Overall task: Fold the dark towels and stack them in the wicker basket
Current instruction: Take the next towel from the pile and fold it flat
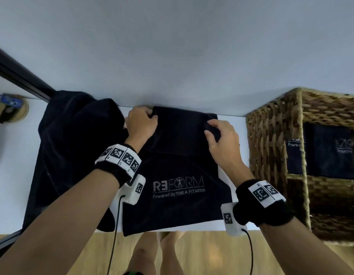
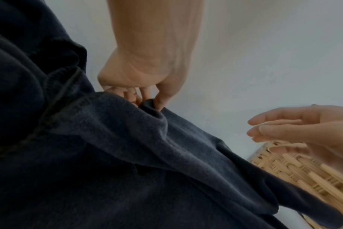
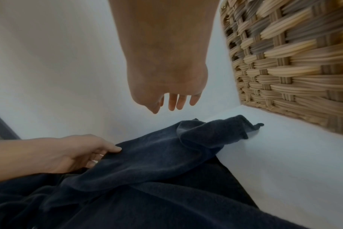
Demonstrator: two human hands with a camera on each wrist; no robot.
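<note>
We have one dark towel (image 1: pixel 178 175) spread on the white bench (image 1: pixel 11 175), logo up, its near hem at the bench's front edge and its far end doubled back toward us. Our left hand (image 1: pixel 141 124) grips the far left corner, thumb and fingers (image 2: pixel 161 100) curled round a bunched bit of cloth. Our right hand (image 1: pixel 221 141) hangs over the far right part of the fold with its fingers (image 3: pixel 174 102) loosely spread and holding nothing; in the right wrist view they are clear of the cloth. The far right corner (image 3: pixel 243 128) lies loose and rumpled on the bench, nearer the basket (image 1: pixel 275 147).

To do this fold well, we judge the right hand should take that loose corner in the same way as the left, so both corners travel together. Then we draw the far edge toward the near hem, keep it taut between the hands and match corner to corner before we press it flat. One-handed pulling would likely skew the fold.

A heap of more dark towels (image 1: pixel 73 145) sits just left, touching our left wrist; we should keep it from dragging along. Folded towels (image 1: pixel 327 151) already lie in the basket at the right.
</note>
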